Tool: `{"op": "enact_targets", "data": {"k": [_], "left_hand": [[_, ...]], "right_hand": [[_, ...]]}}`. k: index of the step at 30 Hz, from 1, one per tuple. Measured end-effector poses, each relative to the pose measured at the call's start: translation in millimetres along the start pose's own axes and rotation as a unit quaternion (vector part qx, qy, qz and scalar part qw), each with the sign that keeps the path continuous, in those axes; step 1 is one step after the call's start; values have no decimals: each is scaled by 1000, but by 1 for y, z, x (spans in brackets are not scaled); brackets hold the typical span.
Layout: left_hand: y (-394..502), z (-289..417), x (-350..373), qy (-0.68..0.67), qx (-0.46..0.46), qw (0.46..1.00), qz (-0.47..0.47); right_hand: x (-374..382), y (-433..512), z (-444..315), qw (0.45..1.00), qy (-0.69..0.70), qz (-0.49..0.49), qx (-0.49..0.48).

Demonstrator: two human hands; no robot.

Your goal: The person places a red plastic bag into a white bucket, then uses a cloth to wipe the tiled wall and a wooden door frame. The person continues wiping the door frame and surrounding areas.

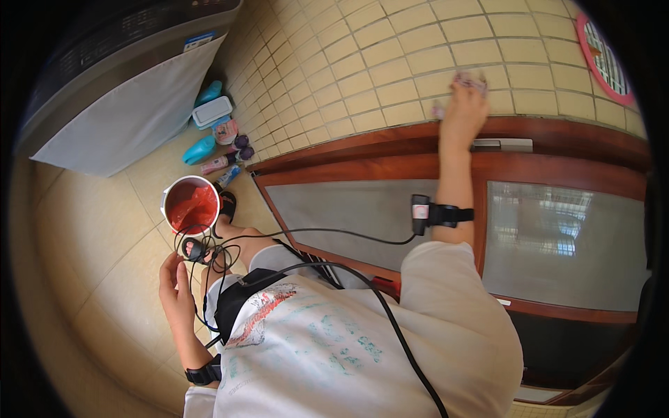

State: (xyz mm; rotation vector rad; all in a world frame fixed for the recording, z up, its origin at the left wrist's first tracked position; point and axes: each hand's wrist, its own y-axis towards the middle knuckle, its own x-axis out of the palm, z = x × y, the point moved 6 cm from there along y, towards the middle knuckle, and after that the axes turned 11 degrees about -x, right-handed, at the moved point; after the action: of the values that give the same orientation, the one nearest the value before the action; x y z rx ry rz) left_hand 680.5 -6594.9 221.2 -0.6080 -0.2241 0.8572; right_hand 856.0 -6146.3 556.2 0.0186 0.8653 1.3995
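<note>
My right hand (464, 117) is raised to the yellow tiled wall (366, 62), above the top of a wooden door frame. A bunched, purplish patterned cloth (470, 81) is in its fingers, against the tiles; hand and cloth are blurred by motion. Low on the left hangs my left hand (176, 285), its fingers loosely curved and the thumb apart, with nothing seen in it. Loops of black cable (214, 251) hang beside its fingertips. Beyond them, a white bucket (164, 201) lined with a red plastic bag (193, 206) stands on the floor by my sandalled feet.
Bottles and packets, among them a turquoise bottle (199, 150) and a lidded box (212, 112), stand along the wall's foot. A cloth-covered appliance (136, 99) fills the upper left. A glazed wooden door (366, 209) and a pink-rimmed mirror (584, 36) are on the right. Cable runs across my body.
</note>
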Motion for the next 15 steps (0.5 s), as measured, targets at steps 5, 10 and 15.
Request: {"op": "enact_targets", "data": {"k": [5, 10, 15], "left_hand": [[2, -2, -1, -5, -2, 1000, 9], [8, 5, -3, -2, 7, 1000, 14], [10, 17, -8, -10, 24, 1000, 6]], "right_hand": [[73, -59, -80, 985, 142, -75, -59], [78, -60, -73, 978, 132, -145, -69], [13, -12, -1, 998, 67, -2, -4]]}}
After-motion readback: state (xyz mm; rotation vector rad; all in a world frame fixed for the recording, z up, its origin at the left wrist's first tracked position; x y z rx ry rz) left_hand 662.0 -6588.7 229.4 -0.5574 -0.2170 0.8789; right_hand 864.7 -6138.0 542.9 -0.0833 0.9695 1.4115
